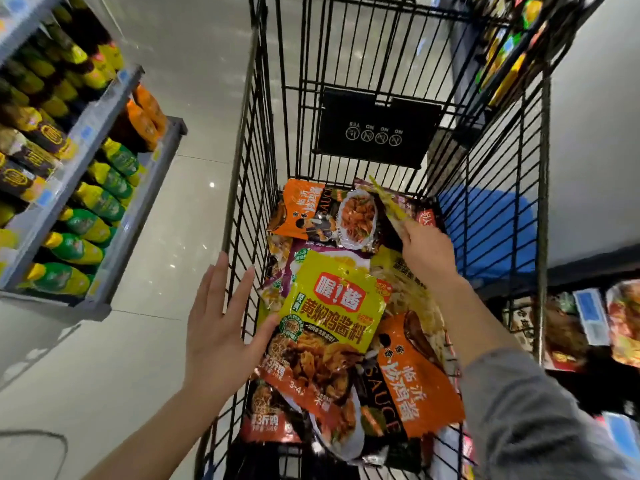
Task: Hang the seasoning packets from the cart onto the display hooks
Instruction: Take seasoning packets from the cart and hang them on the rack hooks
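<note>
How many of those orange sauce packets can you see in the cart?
2. One orange packet lies at the cart's far end; another orange packet lies near the front, under the right forearm. Others may be buried in the pile.

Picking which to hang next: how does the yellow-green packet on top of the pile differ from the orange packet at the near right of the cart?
The yellow-green packet has a red logo and lies topmost; the orange packet has a black SAUCE panel and lies partly under it. The left hand touches the yellow-green one with its thumb; no hand touches the orange one. Both are flat pouches inside the cart.

Shop: stocked shelves, cart
</note>
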Demonstrator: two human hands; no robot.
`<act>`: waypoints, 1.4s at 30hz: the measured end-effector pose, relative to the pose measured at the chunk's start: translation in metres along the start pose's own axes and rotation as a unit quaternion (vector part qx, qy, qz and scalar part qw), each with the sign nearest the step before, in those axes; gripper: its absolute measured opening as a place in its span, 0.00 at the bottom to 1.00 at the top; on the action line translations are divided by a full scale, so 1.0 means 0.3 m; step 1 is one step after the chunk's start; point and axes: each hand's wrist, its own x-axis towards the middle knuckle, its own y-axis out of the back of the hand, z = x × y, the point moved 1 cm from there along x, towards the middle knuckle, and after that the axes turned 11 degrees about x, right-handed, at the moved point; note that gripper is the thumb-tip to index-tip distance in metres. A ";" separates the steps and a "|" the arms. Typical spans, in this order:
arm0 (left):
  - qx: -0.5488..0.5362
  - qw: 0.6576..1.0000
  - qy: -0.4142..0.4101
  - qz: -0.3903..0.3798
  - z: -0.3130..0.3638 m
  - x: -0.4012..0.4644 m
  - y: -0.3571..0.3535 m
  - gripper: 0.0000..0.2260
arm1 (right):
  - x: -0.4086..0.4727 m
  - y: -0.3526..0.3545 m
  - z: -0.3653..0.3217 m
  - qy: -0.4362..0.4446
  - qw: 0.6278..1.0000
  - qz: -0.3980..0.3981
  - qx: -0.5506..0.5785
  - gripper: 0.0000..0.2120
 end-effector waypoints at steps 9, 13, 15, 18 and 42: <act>-0.051 0.997 -0.002 -0.061 -0.002 0.012 0.027 0.31 | -0.556 -0.039 -0.420 0.027 0.997 -0.073 -0.020 0.19; -0.062 0.997 -0.011 -0.049 -0.012 0.013 0.018 0.30 | -0.700 -0.242 -0.538 0.049 0.953 -0.295 -0.056 0.17; -0.067 0.997 -0.019 -0.037 -0.017 0.012 0.009 0.28 | -0.719 -0.281 -0.556 0.031 0.946 -0.321 -0.042 0.18; -0.062 0.997 -0.038 -0.020 -0.030 0.013 -0.006 0.27 | -0.692 -0.298 -0.509 0.001 0.962 -0.271 0.026 0.18; -0.043 0.999 -0.012 0.005 -0.018 0.004 -0.004 0.25 | -0.159 -0.296 -0.211 -0.079 0.975 -0.170 0.121 0.28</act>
